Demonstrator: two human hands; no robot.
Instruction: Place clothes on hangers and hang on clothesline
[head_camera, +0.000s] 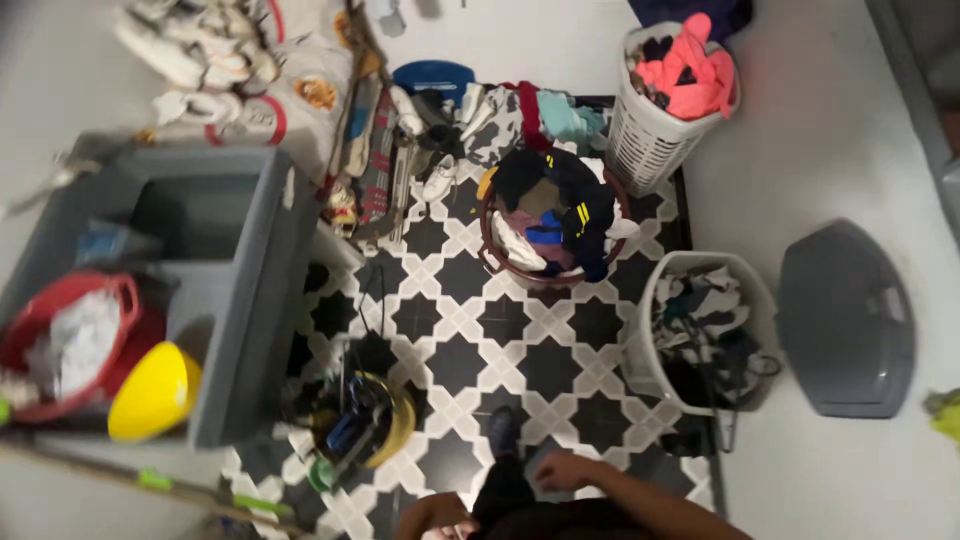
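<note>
A black-and-white patterned tile floor (470, 330) carries nearly everything here. Near its middle stands a round dark-red laundry basket (490, 258) heaped with mixed clothes. Beside it, toward the upper right, a white slatted hamper (640, 150) holds pink and dark garments. Along the right edge of the tiles stands a white basket (650, 350) filled with grey and dark clothing. At lower left a yellow bucket (398, 425) sits on the tiles with tools inside. Loose clothes and shoes (440, 140) lie piled at the top. On the plain pale floor to the right, a grey lid (845, 320) lies flat.
</note>
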